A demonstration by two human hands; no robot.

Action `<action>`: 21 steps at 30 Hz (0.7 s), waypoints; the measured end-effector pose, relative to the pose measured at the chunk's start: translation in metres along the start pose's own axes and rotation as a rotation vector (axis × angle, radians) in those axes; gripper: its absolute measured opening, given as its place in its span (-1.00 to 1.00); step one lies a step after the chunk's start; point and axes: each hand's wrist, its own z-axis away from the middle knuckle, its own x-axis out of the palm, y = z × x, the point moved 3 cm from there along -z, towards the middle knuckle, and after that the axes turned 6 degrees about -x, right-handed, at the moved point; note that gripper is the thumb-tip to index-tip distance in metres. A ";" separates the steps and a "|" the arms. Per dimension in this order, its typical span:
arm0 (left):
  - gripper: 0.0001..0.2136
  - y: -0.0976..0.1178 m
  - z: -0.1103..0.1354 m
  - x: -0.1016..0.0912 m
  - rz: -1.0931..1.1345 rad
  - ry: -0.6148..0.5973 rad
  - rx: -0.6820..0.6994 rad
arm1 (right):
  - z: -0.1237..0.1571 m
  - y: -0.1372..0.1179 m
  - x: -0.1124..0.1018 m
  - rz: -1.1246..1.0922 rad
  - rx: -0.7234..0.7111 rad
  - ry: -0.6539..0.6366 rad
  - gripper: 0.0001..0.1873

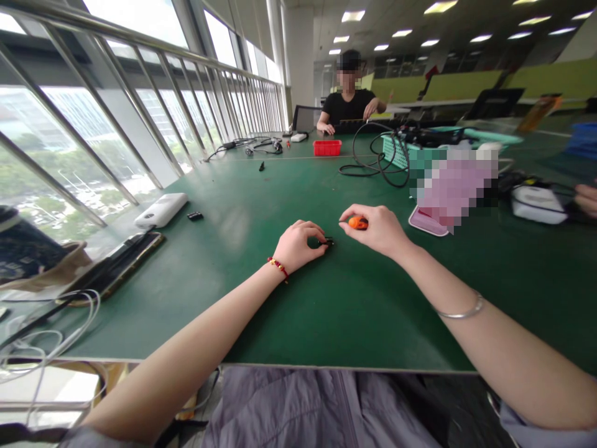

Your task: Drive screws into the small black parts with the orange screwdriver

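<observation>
My left hand (298, 244) rests on the green table (261, 298) with its fingers curled round a small black part (329, 241) that pokes out at the fingertips. My right hand (377, 229) hovers just to the right of it, closed on an orange-handled tool (358, 222) held between thumb and fingers. The tool's tip is hidden. The two hands are a few centimetres apart near the table's middle.
A white power bank (161, 210) and a small black piece (194, 216) lie at the left, with a dark tablet (114, 264) and white cables (37, 336) nearer. A red bin (327, 147), black cable coil (380, 155) and teal basket (401, 155) sit farther back. A person (349, 102) works at the far end.
</observation>
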 end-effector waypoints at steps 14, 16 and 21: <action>-0.83 -0.054 0.021 -0.054 -0.214 -0.042 -0.104 | 0.003 -0.010 0.004 0.048 -0.062 -0.011 -0.78; -0.81 -0.074 0.031 -0.073 -0.280 -0.035 -0.151 | 0.003 -0.012 0.006 0.051 -0.072 -0.033 -0.79; -0.76 -0.113 0.057 -0.114 -0.422 -0.015 -0.237 | 0.004 -0.016 0.009 0.050 -0.086 -0.079 -0.81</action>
